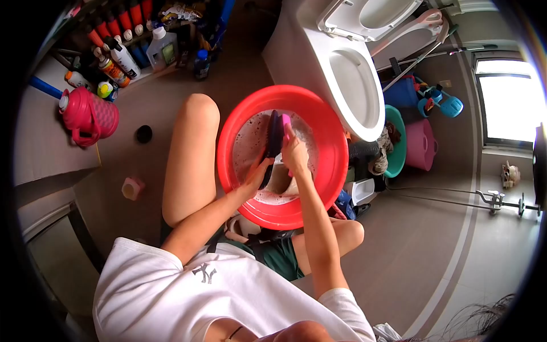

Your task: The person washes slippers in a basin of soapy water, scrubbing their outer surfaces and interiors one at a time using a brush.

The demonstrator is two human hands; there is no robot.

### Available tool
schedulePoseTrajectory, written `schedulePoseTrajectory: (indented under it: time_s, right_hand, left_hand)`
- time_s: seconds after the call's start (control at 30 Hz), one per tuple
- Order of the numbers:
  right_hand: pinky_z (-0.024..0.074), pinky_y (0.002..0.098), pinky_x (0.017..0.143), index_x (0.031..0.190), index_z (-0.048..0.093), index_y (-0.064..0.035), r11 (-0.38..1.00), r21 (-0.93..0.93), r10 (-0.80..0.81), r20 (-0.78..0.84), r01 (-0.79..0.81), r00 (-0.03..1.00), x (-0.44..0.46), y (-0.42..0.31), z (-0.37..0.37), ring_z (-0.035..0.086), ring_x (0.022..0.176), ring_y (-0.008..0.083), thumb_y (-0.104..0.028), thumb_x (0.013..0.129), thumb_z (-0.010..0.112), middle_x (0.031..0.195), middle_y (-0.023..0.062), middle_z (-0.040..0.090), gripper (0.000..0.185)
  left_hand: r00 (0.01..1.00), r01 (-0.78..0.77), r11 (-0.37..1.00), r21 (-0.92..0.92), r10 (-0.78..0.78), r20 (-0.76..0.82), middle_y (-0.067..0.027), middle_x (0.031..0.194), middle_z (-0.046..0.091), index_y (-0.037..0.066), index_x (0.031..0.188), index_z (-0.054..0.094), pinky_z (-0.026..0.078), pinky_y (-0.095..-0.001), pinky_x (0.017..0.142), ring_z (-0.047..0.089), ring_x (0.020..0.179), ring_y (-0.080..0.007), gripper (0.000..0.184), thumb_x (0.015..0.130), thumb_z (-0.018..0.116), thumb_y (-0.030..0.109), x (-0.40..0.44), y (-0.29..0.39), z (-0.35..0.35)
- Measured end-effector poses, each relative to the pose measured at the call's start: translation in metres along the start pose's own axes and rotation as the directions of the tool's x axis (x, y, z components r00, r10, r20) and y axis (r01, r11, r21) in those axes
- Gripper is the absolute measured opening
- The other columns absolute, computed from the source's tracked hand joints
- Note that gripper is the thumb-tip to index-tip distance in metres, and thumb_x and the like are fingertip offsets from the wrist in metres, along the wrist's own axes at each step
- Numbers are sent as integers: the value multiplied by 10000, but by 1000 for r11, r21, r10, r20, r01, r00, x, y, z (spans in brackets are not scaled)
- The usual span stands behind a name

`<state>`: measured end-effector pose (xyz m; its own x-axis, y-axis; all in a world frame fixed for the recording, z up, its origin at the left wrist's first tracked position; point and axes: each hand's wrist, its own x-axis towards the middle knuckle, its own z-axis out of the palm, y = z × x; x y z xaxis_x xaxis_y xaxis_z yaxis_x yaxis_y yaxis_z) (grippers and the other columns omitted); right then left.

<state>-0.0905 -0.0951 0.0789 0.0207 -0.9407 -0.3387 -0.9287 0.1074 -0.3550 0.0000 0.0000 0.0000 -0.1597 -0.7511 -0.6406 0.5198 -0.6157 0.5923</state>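
Observation:
A red basin [228,125] of foamy, cloudy water stands in front of me, between my legs. Over the water, my left hand [257,172] grips a long dark shoe [274,137], turned on its edge. My right hand [294,154] is closed around a pink brush [286,121], which lies close against the shoe's side; its bristles are hidden from me. Below the hands, a pale and brownish shape shows in the water, too unclear to name.
A white toilet [347,80] stands just beyond the basin. A green tub [397,142] with clothes and a pink bucket [420,145] are on the right. A pink jug [88,115], several bottles [122,60] and a small dark disc [143,134] are on the left.

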Motion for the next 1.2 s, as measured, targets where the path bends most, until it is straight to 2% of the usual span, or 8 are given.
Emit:
schedulePoseTrajectory:
  time_s: [0.23,0.33,0.47,0.6,0.67,0.77,0.9,1.2]
  right_hand:
    - [444,391,911,1298,519,-80,949,312,-33,-7,33,999,86,70,34,584,1077,365,-201,895,500,1097,266,611,421]
    - [419,300,904,1317,500,-57,771,635,-49,-18,49,999,83,101,46,594,1067,225,-125,917,481,1091,200,638,406]
    - [480,317,694,1355,473,-100,867,487,102,36,-106,994,49,122,26,628,752,194,-63,874,503,953,159,663,484]
    - [489,347,672,1360,475,-162,908,413,75,21,-78,997,15,129,21,632,705,233,-65,822,526,876,211,648,550]
    - [499,403,705,1365,465,-205,954,300,34,-78,-9,996,7,130,29,649,751,308,-99,831,535,908,249,646,549]
    - [493,473,755,1378,434,-239,992,125,11,-210,15,978,2,125,42,636,845,389,-164,857,533,962,251,641,536]
    - [494,488,779,1411,360,-258,975,-92,193,-126,-205,973,4,115,38,629,895,399,-264,891,526,976,214,654,546]
    - [463,521,644,1389,397,-241,994,83,84,-191,-69,978,-36,93,45,599,720,465,-209,932,477,769,289,612,465]
  left_hand:
    - [988,153,980,-128,-149,40,-97,1037,617,81,1268,517,454,-333,823,587,857,-177,553,830,561,416,1,3,-4]
    - [885,346,854,-389,-159,437,-127,978,645,98,1120,589,517,-419,715,637,767,-217,524,817,557,523,4,2,-17]
    - [823,516,644,-565,-190,535,-134,1003,650,81,1129,587,515,-425,761,636,809,-276,497,851,552,491,-3,22,3]
    - [972,-206,978,-4,204,-119,-159,1073,614,38,1135,594,495,-413,834,613,918,-304,348,885,571,278,37,-18,-23]
    - [689,-487,592,642,712,-133,-159,1087,597,19,1109,604,483,-373,869,594,982,-287,281,883,577,184,31,-14,-29]
    - [590,-623,360,695,799,116,-152,1109,588,-32,1117,597,462,-323,896,572,1038,-190,286,878,596,126,8,18,-16]
    - [977,-205,977,67,208,-39,-89,1122,580,-13,1137,564,418,-311,942,542,1060,-166,324,901,595,207,58,-3,-7]
    - [989,72,877,-475,1,150,-43,1181,563,84,1205,538,337,-334,1025,487,1126,-191,510,848,649,431,92,3,16]
